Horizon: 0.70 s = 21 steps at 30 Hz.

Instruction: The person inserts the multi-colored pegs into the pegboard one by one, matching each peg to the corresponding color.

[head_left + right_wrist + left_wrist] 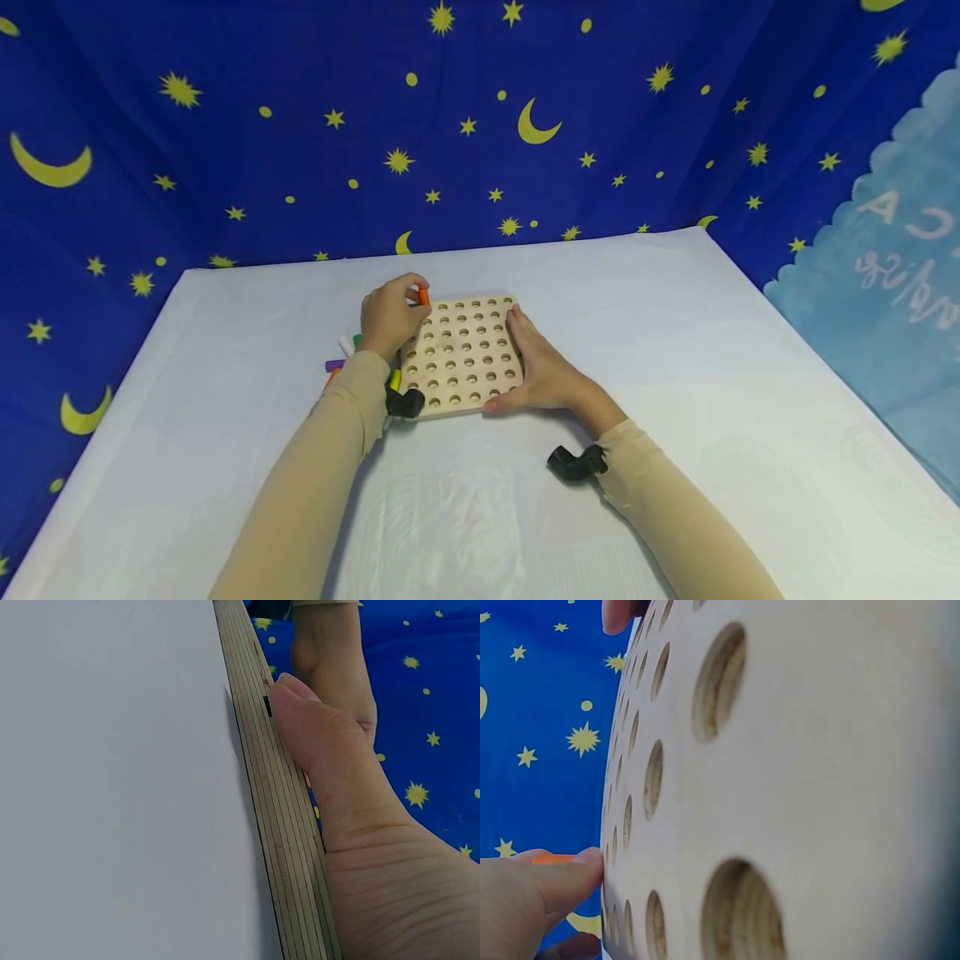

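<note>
Our left hand is pinching an orange peg between thumb and fingertips, right at the far left corner of the wooden pegboard. Our right hand lies flat with straight fingers along the board's right edge, thumb pressed on the near side. The board sits mid-table on the white table, and the spare pegs lie just left of it.

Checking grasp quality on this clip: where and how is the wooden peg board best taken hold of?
Grip the peg board by its plain side edges, coming in from the sides. It lies flat on the table, so the layered edge is the only free surface; the right hand already rests against the right edge, thumb on the near side.
</note>
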Each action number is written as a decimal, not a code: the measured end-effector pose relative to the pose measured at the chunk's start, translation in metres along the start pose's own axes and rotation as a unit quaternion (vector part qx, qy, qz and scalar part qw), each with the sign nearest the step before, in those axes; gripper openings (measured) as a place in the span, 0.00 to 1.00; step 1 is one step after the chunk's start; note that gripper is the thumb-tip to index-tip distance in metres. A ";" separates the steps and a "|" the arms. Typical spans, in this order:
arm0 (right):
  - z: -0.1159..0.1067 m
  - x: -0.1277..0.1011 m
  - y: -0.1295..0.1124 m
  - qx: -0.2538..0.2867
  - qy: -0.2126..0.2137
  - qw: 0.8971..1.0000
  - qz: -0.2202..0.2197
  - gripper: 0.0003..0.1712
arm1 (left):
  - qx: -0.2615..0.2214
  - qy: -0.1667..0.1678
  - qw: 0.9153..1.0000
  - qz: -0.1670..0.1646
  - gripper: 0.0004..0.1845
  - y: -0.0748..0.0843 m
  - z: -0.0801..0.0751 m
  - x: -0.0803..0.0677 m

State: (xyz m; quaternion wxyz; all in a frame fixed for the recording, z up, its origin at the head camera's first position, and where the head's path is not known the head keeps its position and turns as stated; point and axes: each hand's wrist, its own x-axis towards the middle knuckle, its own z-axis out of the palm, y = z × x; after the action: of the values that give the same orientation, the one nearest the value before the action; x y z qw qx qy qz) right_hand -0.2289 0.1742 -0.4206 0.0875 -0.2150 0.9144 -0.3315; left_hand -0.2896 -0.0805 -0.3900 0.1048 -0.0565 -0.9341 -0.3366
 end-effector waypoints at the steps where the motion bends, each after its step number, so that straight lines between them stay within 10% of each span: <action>1: 0.000 0.000 0.000 -0.001 -0.001 1.000 0.000 0.89 | 0.004 0.005 1.000 0.008 0.15 0.000 0.000 -0.001; 21: 0.000 0.001 -0.002 -0.005 -0.008 1.000 0.009 0.88 | 0.029 -0.012 0.999 0.023 0.24 0.001 -0.004 -0.009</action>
State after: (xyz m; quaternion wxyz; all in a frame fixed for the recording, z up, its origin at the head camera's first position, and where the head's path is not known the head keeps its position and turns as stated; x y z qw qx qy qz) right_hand -0.2291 0.1724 -0.4193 0.0968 -0.2098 0.9173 -0.3243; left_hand -0.2800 -0.0830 -0.3884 0.1029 -0.0786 -0.9431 -0.3063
